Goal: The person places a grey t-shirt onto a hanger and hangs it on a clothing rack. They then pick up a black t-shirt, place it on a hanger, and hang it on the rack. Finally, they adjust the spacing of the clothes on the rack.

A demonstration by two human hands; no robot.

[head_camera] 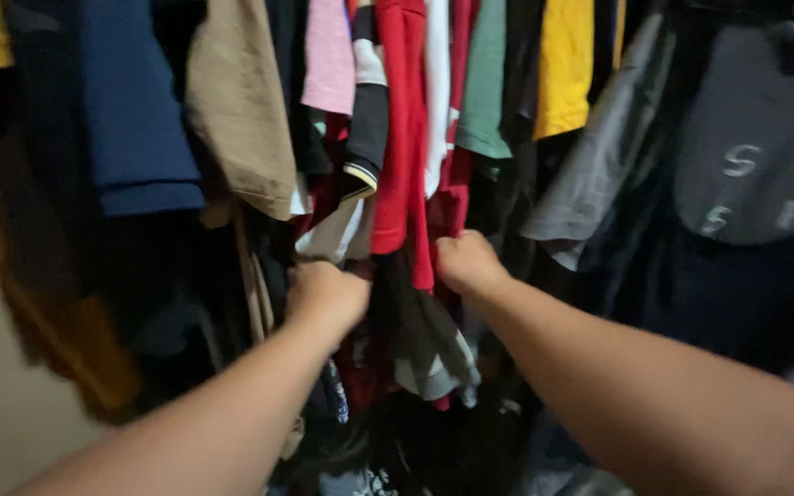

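Two bare forearms reach up from the bottom edge into a row of hanging clothes. The left hand [326, 292] is balled among the garments, its grip clamped on dark fabric just beside a white cloth [334, 234]. The right hand [467, 262] is fisted too, grip closed on the lower edge of the red garment [403, 138] hanging between both hands. Farther back hang a tan shirt [239, 101], a navy shirt [130, 110], a yellow shirt [564, 64] and a grey printed shirt [755, 147].
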